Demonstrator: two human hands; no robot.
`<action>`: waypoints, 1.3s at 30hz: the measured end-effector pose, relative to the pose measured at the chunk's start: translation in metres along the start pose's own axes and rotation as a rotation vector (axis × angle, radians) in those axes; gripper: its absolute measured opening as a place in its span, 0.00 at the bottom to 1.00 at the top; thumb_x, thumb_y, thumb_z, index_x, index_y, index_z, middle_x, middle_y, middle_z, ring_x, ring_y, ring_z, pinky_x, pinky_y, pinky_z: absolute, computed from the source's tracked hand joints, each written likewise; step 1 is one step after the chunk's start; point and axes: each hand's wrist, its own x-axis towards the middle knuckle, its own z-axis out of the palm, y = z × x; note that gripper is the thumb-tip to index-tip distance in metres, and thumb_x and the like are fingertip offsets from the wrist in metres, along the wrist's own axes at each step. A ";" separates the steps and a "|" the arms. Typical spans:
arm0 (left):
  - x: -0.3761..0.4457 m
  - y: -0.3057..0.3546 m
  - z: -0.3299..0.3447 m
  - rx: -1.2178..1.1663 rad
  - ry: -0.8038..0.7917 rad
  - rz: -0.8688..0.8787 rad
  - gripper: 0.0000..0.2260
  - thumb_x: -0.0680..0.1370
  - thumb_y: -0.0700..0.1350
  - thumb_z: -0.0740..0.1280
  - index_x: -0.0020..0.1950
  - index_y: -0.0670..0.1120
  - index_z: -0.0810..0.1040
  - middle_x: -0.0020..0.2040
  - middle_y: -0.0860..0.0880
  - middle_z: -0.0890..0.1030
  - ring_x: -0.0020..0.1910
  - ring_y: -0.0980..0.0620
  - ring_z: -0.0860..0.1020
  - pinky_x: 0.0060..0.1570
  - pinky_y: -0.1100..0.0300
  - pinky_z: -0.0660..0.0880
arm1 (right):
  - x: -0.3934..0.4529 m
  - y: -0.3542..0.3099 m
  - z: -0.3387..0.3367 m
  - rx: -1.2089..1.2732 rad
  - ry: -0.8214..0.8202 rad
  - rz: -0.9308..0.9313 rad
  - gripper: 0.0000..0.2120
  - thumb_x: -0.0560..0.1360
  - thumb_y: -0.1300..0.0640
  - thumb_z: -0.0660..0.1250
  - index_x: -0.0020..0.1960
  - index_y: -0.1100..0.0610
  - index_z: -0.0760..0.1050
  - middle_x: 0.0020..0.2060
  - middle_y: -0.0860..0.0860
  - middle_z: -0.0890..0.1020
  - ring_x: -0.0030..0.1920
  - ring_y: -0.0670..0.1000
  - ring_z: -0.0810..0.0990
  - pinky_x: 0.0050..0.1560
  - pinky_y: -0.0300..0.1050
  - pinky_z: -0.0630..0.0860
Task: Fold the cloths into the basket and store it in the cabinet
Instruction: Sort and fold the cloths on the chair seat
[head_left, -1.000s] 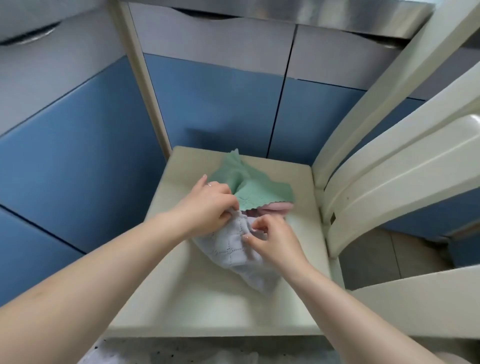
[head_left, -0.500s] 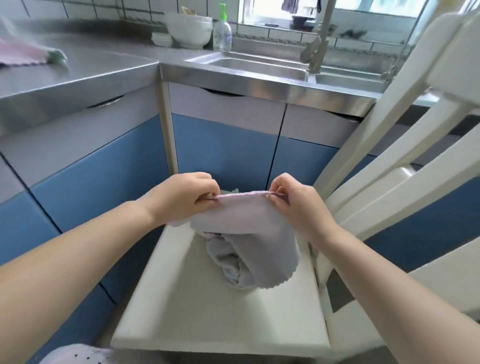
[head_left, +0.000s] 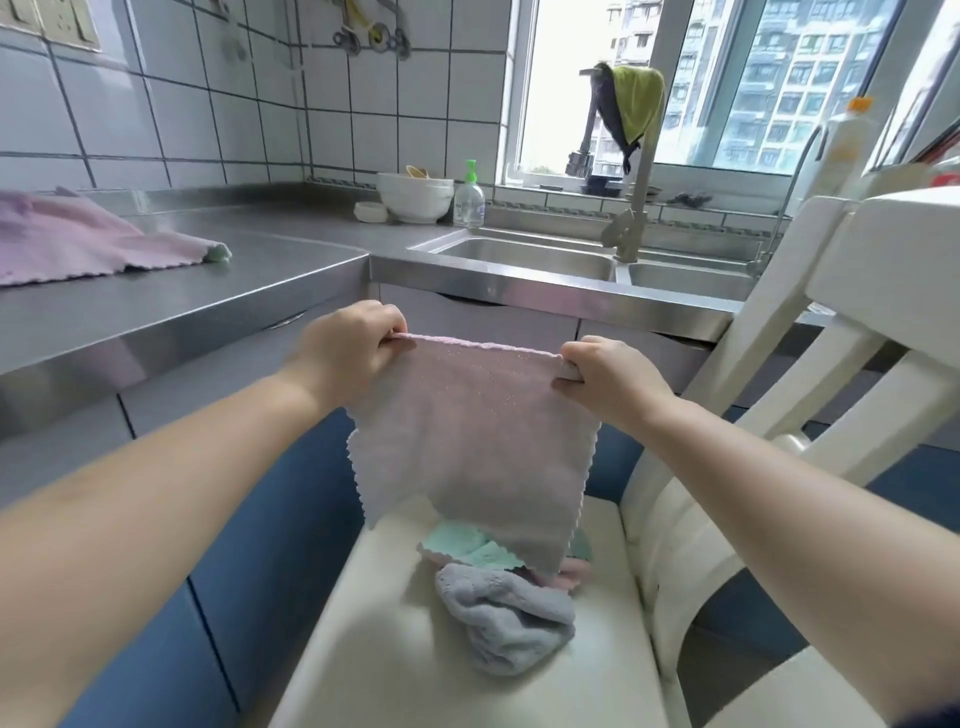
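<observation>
Head view: left hand (head_left: 345, 347) and right hand (head_left: 610, 376) each pinch a top corner of a pale pink-grey cloth (head_left: 472, 447), fingers curled over its upper hem. Cloth hangs flat and spread between them, in the air above the white chair seat (head_left: 395, 654), lower edge dangling over the pile there. Pile on the seat: crumpled grey cloth (head_left: 506, 623) in front, mint-green cloth (head_left: 465, 551) behind it, a pink cloth (head_left: 571, 574) peeking out at the right, partly hidden by the held cloth. The three are touching; exact overlap is hard to tell. Chair back (head_left: 810, 332) rises on the right. Another pink cloth (head_left: 88, 244) lies spread on the steel table (head_left: 249, 280) at far left, well apart from the hands. Steel double sink (head_left: 524, 254) behind the held cloth, faucet (head_left: 631, 208) with a yellow-green rag (head_left: 636, 101) draped over it. White bowl (head_left: 414, 196) and soap dispenser (head_left: 469, 197) sit just beside each other at the sink's back left corner. Blue cabinet doors (head_left: 270, 530) below the table, closed.
</observation>
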 end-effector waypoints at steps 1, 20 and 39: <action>0.007 0.001 -0.007 0.027 0.031 0.013 0.08 0.79 0.46 0.63 0.48 0.43 0.78 0.46 0.46 0.78 0.46 0.45 0.76 0.41 0.53 0.71 | 0.007 0.000 -0.005 0.010 0.028 0.021 0.13 0.76 0.53 0.65 0.36 0.52 0.64 0.39 0.49 0.70 0.41 0.54 0.70 0.37 0.42 0.62; -0.180 -0.009 0.001 -0.136 -0.594 0.024 0.04 0.77 0.48 0.65 0.46 0.51 0.79 0.42 0.58 0.76 0.41 0.63 0.73 0.41 0.70 0.69 | -0.159 -0.037 0.087 0.280 -0.215 -0.157 0.05 0.70 0.55 0.71 0.43 0.56 0.81 0.40 0.49 0.80 0.44 0.52 0.78 0.43 0.47 0.74; -0.311 0.002 0.061 -0.393 -0.785 -0.539 0.09 0.74 0.60 0.67 0.37 0.58 0.76 0.33 0.62 0.77 0.32 0.64 0.73 0.34 0.68 0.67 | -0.245 -0.036 0.168 0.457 -0.599 0.174 0.08 0.67 0.53 0.63 0.33 0.53 0.67 0.27 0.46 0.73 0.29 0.42 0.69 0.31 0.37 0.65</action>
